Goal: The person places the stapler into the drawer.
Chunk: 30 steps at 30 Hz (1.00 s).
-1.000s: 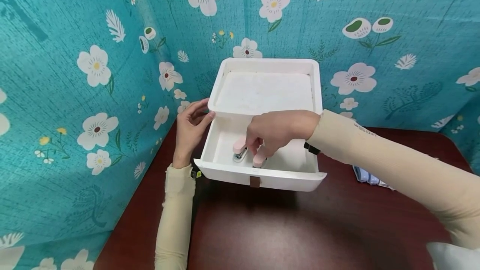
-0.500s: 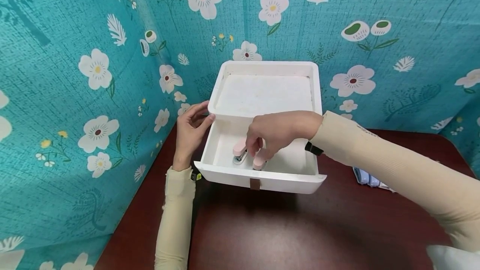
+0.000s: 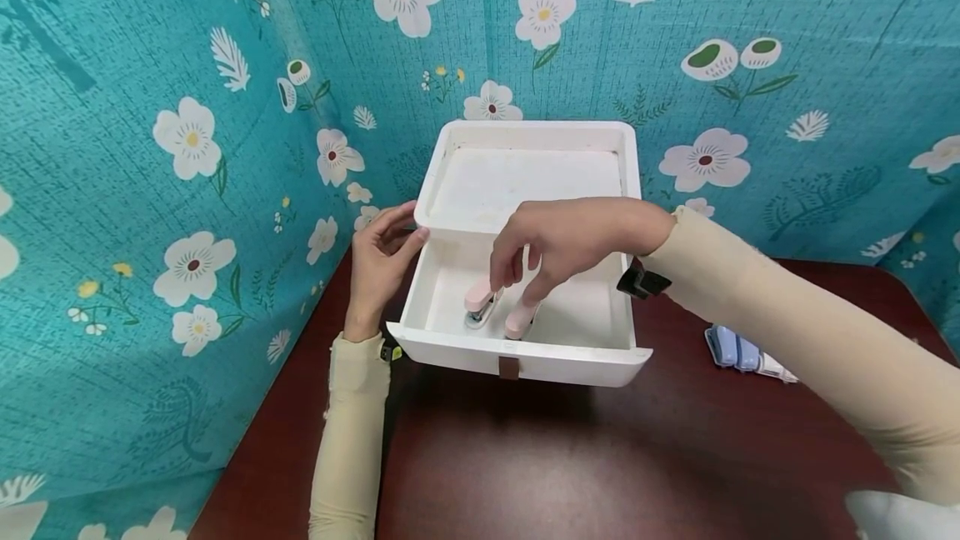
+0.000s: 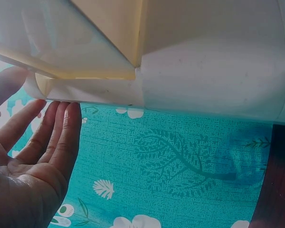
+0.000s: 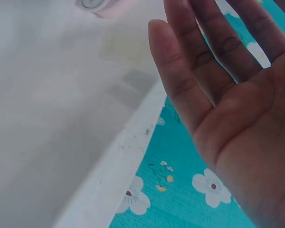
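A white storage box [image 3: 525,182] stands against the cloth, its drawer [image 3: 577,315] pulled out toward me. Two pink staplers lie side by side in it, a left stapler [image 3: 477,297] and a right stapler [image 3: 519,321]. My left hand [image 3: 378,273] holds the box's front left corner, thumb at the front and fingers along the side, as the left wrist view also shows. Over the drawer hangs my right hand [image 3: 573,240], fingers relaxed and gripping nothing. Its fingertips are close above the staplers; whether they touch cannot be told. The right wrist view shows its bare palm.
Blue and white items [image 3: 746,352], perhaps more staplers, lie on the dark red table [image 3: 675,457] to the right, near my right forearm. A teal flowered cloth [image 3: 225,273] rises behind and left of the box. A brown tab [image 3: 509,367] marks the drawer front.
My right hand has lifted a little and drawn back from the right stapler, its fingers spreading, so more of that stapler shows. My left hand has stayed at the corner.
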{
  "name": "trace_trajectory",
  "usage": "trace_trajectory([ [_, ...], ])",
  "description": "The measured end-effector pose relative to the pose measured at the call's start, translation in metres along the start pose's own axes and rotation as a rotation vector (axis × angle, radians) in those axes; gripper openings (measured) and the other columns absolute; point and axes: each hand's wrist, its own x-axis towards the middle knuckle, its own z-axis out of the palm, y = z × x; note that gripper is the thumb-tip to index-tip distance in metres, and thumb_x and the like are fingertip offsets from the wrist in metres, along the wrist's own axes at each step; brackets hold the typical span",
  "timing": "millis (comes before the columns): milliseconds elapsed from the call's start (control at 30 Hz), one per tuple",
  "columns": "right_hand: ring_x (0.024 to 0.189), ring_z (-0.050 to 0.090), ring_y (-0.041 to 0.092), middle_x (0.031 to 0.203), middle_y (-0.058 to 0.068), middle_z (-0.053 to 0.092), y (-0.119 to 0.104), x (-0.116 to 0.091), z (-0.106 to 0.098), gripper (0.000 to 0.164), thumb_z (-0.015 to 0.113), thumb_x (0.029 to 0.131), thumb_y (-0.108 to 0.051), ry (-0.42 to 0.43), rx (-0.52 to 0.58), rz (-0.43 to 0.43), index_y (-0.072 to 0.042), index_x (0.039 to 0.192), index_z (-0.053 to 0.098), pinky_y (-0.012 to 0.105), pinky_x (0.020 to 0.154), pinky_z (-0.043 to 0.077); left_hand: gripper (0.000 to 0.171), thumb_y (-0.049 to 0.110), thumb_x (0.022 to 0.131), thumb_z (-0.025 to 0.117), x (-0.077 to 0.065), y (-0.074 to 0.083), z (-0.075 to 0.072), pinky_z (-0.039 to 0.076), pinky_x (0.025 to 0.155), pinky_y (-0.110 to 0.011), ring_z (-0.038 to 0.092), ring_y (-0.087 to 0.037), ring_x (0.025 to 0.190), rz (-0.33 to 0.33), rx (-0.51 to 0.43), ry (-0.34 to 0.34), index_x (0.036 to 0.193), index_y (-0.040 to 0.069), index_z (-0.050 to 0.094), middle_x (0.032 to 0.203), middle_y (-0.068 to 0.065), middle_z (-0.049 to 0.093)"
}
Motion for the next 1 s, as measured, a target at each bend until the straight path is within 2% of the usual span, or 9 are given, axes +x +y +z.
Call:
trace_trajectory([
  [133,0.099,0.068,0.012,0.104,-0.009,0.077,-0.002,-0.009,-0.007,0.027,0.087,0.086,-0.023,0.036,0.015,-0.009,-0.026,0.112,0.079,0.042,0.096,0.061,0.04,0.01,0.095,0.077,0.001,0.001,0.0,0.062,0.091,-0.021,0.072,-0.034,0.115,0.0,0.002,0.002,0.134,0.005,0.07,0.128,-0.017,0.071],
  [267,0.099,0.07,0.011,0.107,-0.009,0.077,-0.002,-0.019,-0.012,0.027,0.085,0.087,-0.018,0.07,0.05,-0.042,-0.026,0.111,0.079,0.042,0.097,0.061,0.04,0.01,0.095,0.077,0.001,0.001,0.0,0.062,0.091,-0.021,0.073,-0.031,0.115,0.001,0.004,0.003,0.134,0.005,0.07,0.128,-0.017,0.071],
  [600,0.102,0.07,0.008,0.108,-0.01,0.077,0.005,-0.045,-0.017,0.027,0.084,0.088,-0.018,0.166,0.072,-0.092,-0.024,0.114,0.078,0.033,0.096,0.062,0.041,0.009,0.095,0.077,0.0,0.002,0.0,0.062,0.091,-0.021,0.073,-0.029,0.114,-0.013,-0.005,0.003,0.134,0.004,0.069,0.129,-0.018,0.071],
  [800,0.096,0.071,0.009,0.102,-0.011,0.077,0.018,-0.067,-0.009,0.026,0.083,0.09,-0.018,0.293,0.063,-0.172,-0.022,0.115,0.078,0.029,0.09,0.063,0.04,0.009,0.095,0.076,0.001,0.003,0.0,0.062,0.093,-0.023,0.073,-0.025,0.114,-0.014,-0.008,0.006,0.134,0.005,0.07,0.129,-0.017,0.072],
  [1000,0.09,0.072,0.009,0.1,-0.009,0.077,0.035,-0.085,0.005,0.031,0.081,0.088,-0.003,0.416,0.072,-0.274,-0.017,0.116,0.077,0.026,0.083,0.063,0.042,0.009,0.094,0.078,0.0,0.003,0.0,0.063,0.092,-0.024,0.072,-0.03,0.115,-0.029,0.003,0.007,0.134,0.005,0.07,0.13,-0.017,0.071],
])
